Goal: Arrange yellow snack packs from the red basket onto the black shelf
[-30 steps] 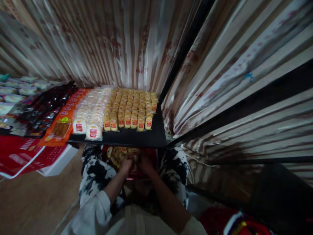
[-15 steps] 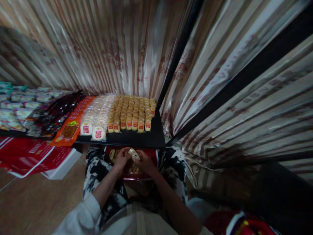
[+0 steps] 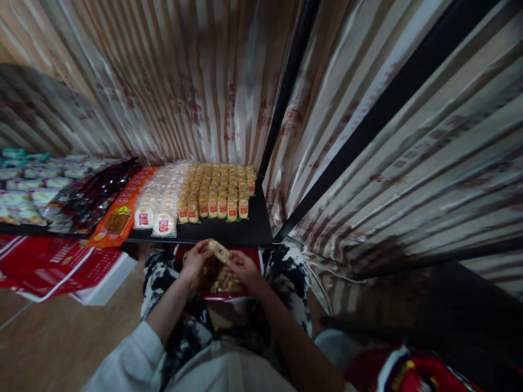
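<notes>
Between my hands is a small wrapped snack point(image 3: 219, 251), pale gold and oblong, held at a slant. My left hand point(image 3: 198, 258) pinches its upper left end, and my right hand point(image 3: 243, 269) has its fingers closed on the lower right end. Beneath them a red box point(image 3: 259, 257) sits between my knees, with more of the wrapped snacks point(image 3: 225, 284) inside. Just ahead, on a black shelf point(image 3: 212, 233), stand rows of golden packaged snacks point(image 3: 216, 190) with red labels.
Left along the shelf are round white packets point(image 3: 164, 223), an orange bag point(image 3: 114, 218), dark packets point(image 3: 92, 196) and white packets point(image 3: 28, 185). A red bag point(image 3: 53, 261) is below the shelf. Striped curtains point(image 3: 183, 81) and black poles point(image 3: 281, 109) enclose the back and right.
The snack has tilted and risen slightly to the left, with both hands still at it. The left hand has shifted a little up. The view has turned slightly.
</notes>
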{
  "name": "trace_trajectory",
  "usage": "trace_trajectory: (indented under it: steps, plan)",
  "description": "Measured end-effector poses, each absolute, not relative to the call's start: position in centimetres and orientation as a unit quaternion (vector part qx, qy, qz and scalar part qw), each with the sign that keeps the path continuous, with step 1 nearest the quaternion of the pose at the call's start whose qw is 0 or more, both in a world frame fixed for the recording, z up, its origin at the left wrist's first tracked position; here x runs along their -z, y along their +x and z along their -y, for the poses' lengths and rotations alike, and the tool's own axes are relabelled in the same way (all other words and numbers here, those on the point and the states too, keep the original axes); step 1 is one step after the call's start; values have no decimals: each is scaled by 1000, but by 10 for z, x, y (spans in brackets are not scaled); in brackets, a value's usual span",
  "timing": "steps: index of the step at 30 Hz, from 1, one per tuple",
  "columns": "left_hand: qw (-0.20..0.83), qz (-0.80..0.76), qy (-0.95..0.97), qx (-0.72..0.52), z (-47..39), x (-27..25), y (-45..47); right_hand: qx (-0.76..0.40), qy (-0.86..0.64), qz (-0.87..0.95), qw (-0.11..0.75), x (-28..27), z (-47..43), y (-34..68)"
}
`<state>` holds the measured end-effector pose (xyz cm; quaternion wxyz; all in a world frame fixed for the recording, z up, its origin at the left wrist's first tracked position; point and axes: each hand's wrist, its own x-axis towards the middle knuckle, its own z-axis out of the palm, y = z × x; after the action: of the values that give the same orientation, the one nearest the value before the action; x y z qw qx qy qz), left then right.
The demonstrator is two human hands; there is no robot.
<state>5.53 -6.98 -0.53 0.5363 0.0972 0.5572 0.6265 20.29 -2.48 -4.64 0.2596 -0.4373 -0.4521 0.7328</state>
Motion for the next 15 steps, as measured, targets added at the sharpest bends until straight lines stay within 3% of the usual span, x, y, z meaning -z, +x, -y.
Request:
trace_trajectory:
  steps: [9, 15]
  plan:
    - [548, -529, 97, -640, 77, 1, 60, -797, -382, 346, 315, 21, 36, 213]
    - [554, -519, 135, -637, 79, -6, 64, -776, -387, 341, 362, 14, 36, 215]
